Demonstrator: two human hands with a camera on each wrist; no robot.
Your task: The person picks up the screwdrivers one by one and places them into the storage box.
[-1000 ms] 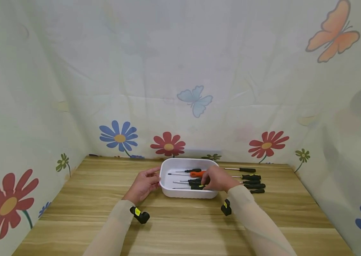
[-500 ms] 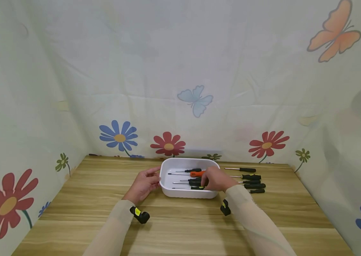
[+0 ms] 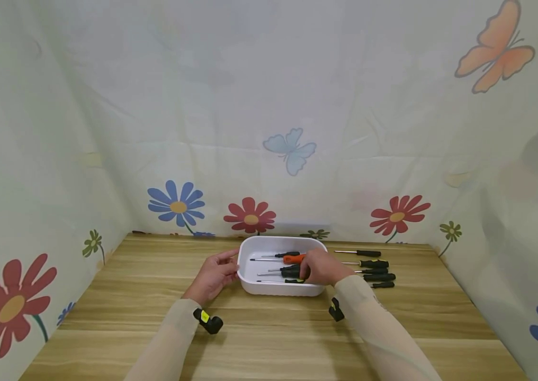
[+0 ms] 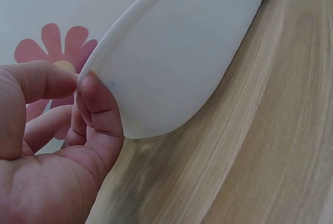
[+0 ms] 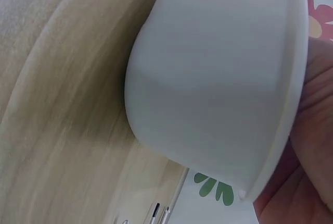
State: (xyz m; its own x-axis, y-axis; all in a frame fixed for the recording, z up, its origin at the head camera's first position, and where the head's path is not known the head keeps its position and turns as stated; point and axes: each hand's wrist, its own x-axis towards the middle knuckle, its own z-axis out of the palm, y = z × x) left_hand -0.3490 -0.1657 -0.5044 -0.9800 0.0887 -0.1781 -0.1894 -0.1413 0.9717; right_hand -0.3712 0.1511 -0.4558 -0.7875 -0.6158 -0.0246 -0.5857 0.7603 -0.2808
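Note:
A white rectangular plastic box (image 3: 269, 289) sits near the back of the table with several screwdrivers lying lengthwise in it. My left hand (image 3: 214, 275) pinches the rim at the left end, thumb outside, as the left wrist view confirms (image 4: 99, 109). Over the right end reaches my right hand (image 3: 323, 267), fingers down inside the box at the handle of the front screwdriver (image 3: 293, 281), black with a bit of yellow. Behind it lie black-handled screwdrivers (image 3: 290, 271) and an orange-handled screwdriver (image 3: 294, 259). In the right wrist view the box wall (image 5: 218, 78) hides the fingertips.
Right of the box, several black-handled screwdrivers lie in a loose column on the wooden table (image 3: 269, 338), the rearmost screwdriver (image 3: 368, 253) near the curtain. A flower-printed curtain (image 3: 297, 201) stands behind the table and at both sides.
The front screwdriver's handle has sunk slightly and shows less of itself beneath my right hand, which has barely shifted. My left hand and the box stay put.

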